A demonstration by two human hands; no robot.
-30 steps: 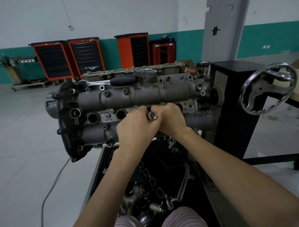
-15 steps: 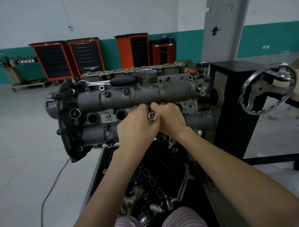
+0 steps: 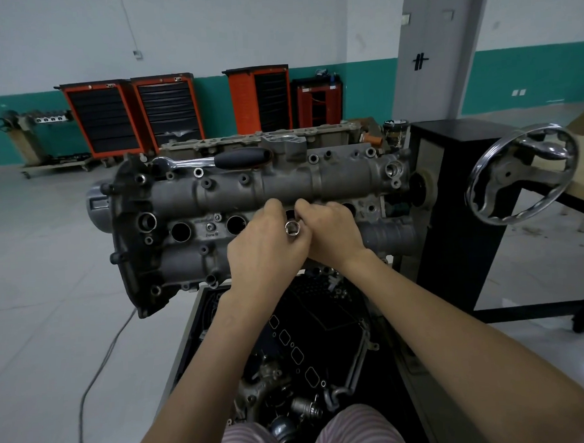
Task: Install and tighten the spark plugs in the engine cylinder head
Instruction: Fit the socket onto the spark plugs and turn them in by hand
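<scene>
The grey cylinder head (image 3: 282,188) is mounted on a stand in front of me, its row of spark plug wells facing me. Two open wells (image 3: 180,231) show on the left. At the third well both hands meet around a shiny socket (image 3: 291,228) whose open end points at me. My left hand (image 3: 268,242) grips the socket from the left and my right hand (image 3: 331,233) pinches it from the right. The plug itself is hidden by the fingers. A ratchet with a black handle (image 3: 241,156) lies on top of the head.
A chrome handwheel (image 3: 519,174) sticks out at the right of the black stand (image 3: 457,214). Below the head is a tray (image 3: 188,339) of dark engine parts. A cable (image 3: 100,373) trails on the floor at left. Orange tool cabinets (image 3: 102,119) line the far wall.
Both hands have stayed at the third well; the fingers have shifted slightly around the socket, which sits a little lower between them.
</scene>
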